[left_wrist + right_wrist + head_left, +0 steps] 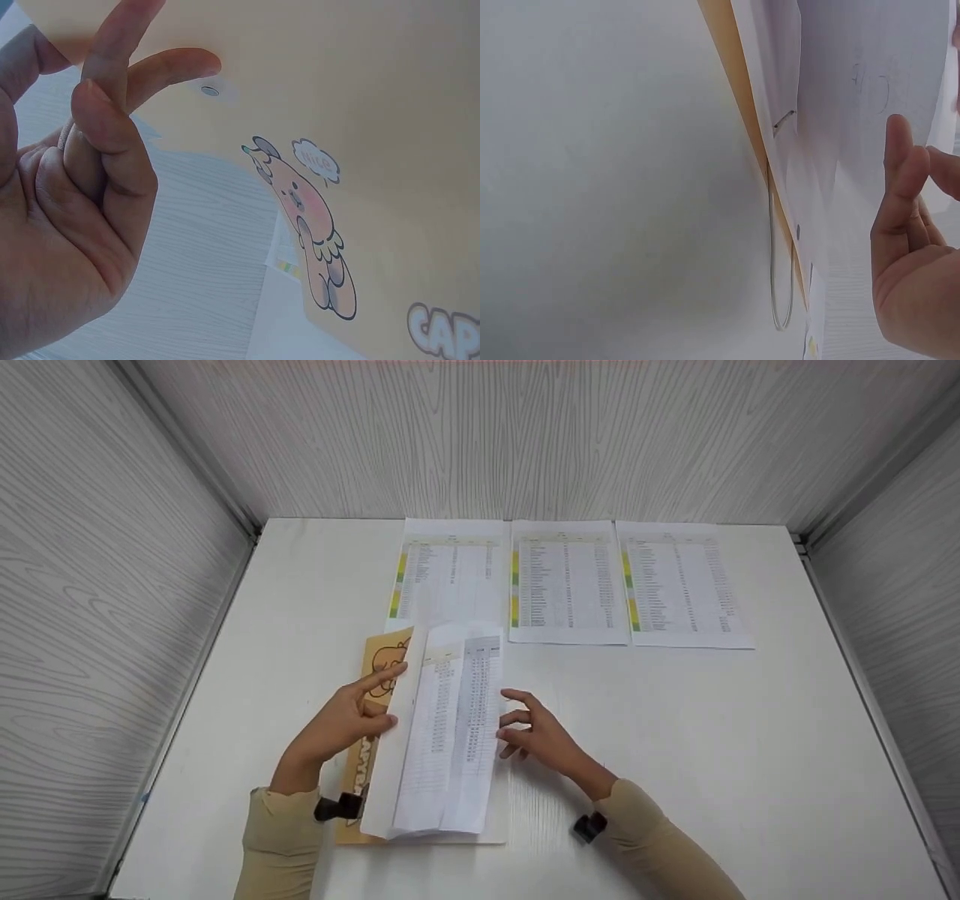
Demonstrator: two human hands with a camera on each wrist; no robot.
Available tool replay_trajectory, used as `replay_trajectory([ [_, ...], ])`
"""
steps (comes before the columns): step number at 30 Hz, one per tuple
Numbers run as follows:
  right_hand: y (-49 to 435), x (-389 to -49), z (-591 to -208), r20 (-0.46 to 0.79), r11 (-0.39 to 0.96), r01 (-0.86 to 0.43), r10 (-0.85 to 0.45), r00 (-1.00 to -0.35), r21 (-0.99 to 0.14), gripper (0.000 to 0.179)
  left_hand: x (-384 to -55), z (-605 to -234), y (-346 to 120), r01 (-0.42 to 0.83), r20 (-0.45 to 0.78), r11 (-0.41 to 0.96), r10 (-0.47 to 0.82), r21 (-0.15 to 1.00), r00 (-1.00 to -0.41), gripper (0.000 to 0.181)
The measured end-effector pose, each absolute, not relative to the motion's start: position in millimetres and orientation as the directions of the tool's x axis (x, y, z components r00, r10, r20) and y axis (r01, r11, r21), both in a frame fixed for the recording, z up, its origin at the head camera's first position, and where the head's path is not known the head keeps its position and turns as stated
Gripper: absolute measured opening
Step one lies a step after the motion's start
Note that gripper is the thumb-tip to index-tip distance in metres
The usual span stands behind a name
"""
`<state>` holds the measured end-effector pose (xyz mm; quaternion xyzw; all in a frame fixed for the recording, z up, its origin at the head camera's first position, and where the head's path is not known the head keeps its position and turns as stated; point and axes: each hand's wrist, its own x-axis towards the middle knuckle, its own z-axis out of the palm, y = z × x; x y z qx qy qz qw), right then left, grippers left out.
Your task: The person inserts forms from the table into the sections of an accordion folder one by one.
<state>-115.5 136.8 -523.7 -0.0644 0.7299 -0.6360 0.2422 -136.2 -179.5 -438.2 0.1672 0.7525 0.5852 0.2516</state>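
Currently, a tan capybara-print folder (375, 97) is seen lying near the front of the white table (637, 720), left of centre, under a stack of printed sheets (442, 735). Its cover is marked with a line-drawn capybara (304, 217), a "Nice" speech bubble (316, 160), white block letters (444, 332) cut off after "CAP", and a small round metal snap (210, 91). The stack is bowed up and creased lengthwise, with columns of figures and shaded heading bands shown; a white panel (391, 765) is tilted up along its left edge. A thin pale loop (772, 247), cord or wire, is seen hanging at the sheets' edge in the right wrist view. The left hand (334, 720) is placed at the folder's left side, index finger and thumb spread apart, tips set at the white panel. The right hand (536, 733) is held at the stack's right edge, fingers bent, index apart from thumb; whether paper is pinched cannot be told. Beyond the folder, three colour-tabbed printed pages (568, 585) are laid in a row along the table's far edge, the leftmost partly covered by the stack. Wood-grain panels (480, 442) are set around the table.
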Motion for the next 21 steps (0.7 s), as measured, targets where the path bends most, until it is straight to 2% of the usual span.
replay_trajectory([
  [21,107.1,-114.1,-526.2,-0.284,0.174,0.234,-0.385,-0.878,-0.957,0.067,-135.2,-437.8,-179.5,-0.040,-0.175,0.247,0.554,0.968,-0.814,0.073],
])
